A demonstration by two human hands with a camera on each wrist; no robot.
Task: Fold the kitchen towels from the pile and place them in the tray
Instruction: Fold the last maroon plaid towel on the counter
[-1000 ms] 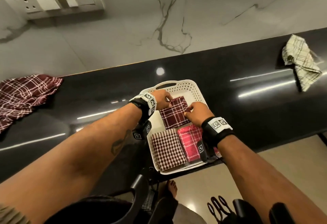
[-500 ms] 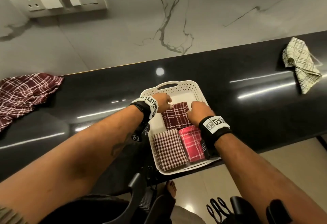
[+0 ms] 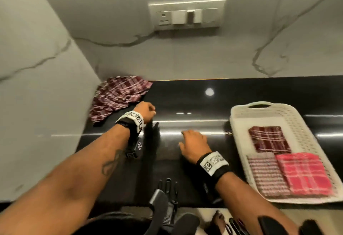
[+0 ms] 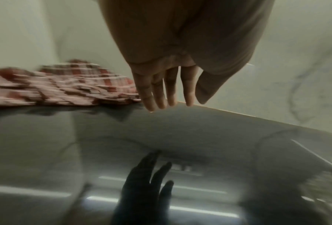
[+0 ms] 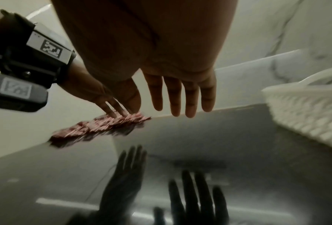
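A crumpled maroon plaid towel point(image 3: 118, 97) lies at the back left corner of the black counter point(image 3: 185, 153), also seen in the left wrist view point(image 4: 65, 86) and the right wrist view point(image 5: 101, 124). My left hand point(image 3: 146, 110) hovers just right of it, fingers point(image 4: 157, 94) straight, holding nothing. My right hand point(image 3: 193, 142) is over the bare counter, fingers point(image 5: 180, 97) spread and empty. The white perforated tray point(image 3: 297, 123) stands to the right with three folded towels: a maroon plaid one point(image 3: 269, 138), a fine-checked one point(image 3: 265, 175) and a pink one point(image 3: 304, 173).
A marble wall with a switch and socket plate point(image 3: 187, 14) rises behind the counter, and a side wall point(image 3: 37, 86) closes the left end. The tray's near corner point(image 5: 305, 109) shows in the right wrist view. Floor and a dark chair part point(image 3: 159, 208) lie below the counter's front edge.
Both hands let go of the maroon folded towel in the tray and swung left across the counter toward the crumpled towel. The view turned left, so the tray now sits at the right.
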